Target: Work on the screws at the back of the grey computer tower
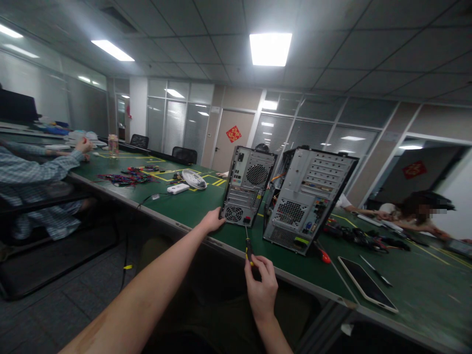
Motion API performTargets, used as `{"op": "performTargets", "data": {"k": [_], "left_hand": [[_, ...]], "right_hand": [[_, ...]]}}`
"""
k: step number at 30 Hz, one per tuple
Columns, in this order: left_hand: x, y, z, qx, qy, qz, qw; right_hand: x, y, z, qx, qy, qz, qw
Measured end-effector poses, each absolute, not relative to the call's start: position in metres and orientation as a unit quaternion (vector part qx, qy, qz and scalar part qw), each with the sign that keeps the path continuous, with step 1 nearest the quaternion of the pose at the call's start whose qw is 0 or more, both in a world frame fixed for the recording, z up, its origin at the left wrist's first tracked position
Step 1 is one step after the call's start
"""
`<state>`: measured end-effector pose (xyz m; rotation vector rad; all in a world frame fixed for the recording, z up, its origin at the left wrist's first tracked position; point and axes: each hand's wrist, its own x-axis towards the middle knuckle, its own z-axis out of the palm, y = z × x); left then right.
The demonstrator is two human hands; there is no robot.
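A small computer tower (pixel 246 177) stands upright on the green table with its rear panel facing me. My left hand (pixel 213 220) holds it at the lower left edge, the fingers partly hidden against its side. Between the fingers of my right hand (pixel 262 280) is a screwdriver (pixel 250 250) with a black and yellow handle. Its shaft points up at the bottom of the rear panel, near the power socket (pixel 247 220); whether the tip touches a screw is too small to tell. Just right stands a larger computer tower (pixel 308 196), its left side open.
A white power strip (pixel 178 189), a roundish silvery object (pixel 194 179) and a pile of cables (pixel 123 178) lie left. Right are a red-handled tool (pixel 325 256), a tablet-like device (pixel 365 282), a pen-like tool (pixel 376 271) and black cables (pixel 365 238). People sit at both sides.
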<state>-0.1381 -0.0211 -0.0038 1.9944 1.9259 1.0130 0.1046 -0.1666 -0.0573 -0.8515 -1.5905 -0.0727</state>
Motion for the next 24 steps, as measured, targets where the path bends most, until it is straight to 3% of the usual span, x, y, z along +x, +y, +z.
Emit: {"op": "performTargets", "data": {"k": [24], "left_hand": [[-0.1374, -0.0219, -0.0032, 0.67, 0.649, 0.345, 0.102]], "right_hand": [[0.1051, -0.1653, -0.0583, -0.365, -0.7, -0.046, 0.613]]}}
